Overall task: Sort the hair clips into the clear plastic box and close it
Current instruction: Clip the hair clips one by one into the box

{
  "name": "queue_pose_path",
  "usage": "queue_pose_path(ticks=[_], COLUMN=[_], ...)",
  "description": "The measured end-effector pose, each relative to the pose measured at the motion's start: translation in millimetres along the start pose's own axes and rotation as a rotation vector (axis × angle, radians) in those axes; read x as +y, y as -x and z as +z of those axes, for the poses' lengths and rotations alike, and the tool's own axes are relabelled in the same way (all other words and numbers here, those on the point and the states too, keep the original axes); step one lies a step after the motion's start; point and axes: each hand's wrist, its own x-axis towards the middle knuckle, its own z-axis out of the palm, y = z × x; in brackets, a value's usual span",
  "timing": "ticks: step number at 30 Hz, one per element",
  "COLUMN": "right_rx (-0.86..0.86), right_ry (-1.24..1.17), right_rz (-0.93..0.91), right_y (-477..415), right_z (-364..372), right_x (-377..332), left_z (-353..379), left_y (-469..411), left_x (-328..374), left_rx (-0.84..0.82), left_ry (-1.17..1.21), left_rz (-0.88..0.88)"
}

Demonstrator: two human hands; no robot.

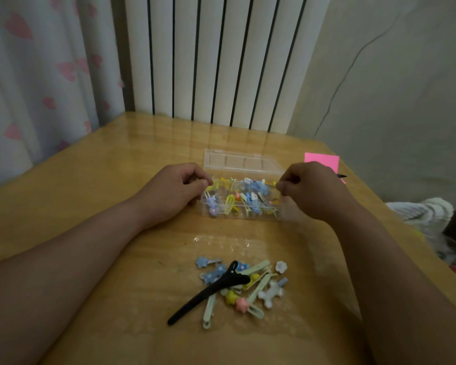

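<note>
Two grips, your left hand [177, 189] and right hand [312, 192], pinched the ends of the clear plastic box [244, 218] on the table [111, 185], so shutting it then risked stranding the loose hair clips [237, 285] nearer you.

- No words, numbers or signs can be read here.
- A white clip [248, 181] in the clear box [266, 216] has tiny dark marks, too small to read.

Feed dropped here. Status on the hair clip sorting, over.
Left hand, right hand pinch ends of clear plastic box, lid open. Pastel hair clips and long black clip loose on wooden table. Nothing in the way.
</note>
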Motion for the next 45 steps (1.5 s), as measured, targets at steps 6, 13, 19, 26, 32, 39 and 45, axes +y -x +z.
queue_pose_path(ticks=[6, 13, 19, 26, 32, 39, 45], right_rx=[-0.066, -0.299, -0.360, -0.652, -0.644, -0.442, -0.042], right_ry=[-0.165, -0.097, -0.109, 0.071, 0.160, -0.124, -0.646], right_rz=[-0.179, -0.336, -0.430, -0.560, -0.586, -0.466, -0.109], right_y=[11, 23, 33, 58, 62, 48, 16], right_z=[-7, -12, -13, 11, 13, 10, -24], right_x=[-24, -50, -68, -103, -107, -93, -39], left_z=[0, 1, 0, 0, 1, 1, 1], left_y=[1, 2, 3, 2, 1, 0, 0], left_x=[3, 5, 7, 6, 3, 1, 0], left_rx=[-0.001, 0.003, 0.000, -0.004, -0.006, -0.007, -0.002], left_ry=[-0.014, 0.010, 0.002, -0.004, 0.001, 0.018, 0.017], left_rz=[-0.003, -0.014, -0.016, -0.012, -0.007, -0.002, -0.021])
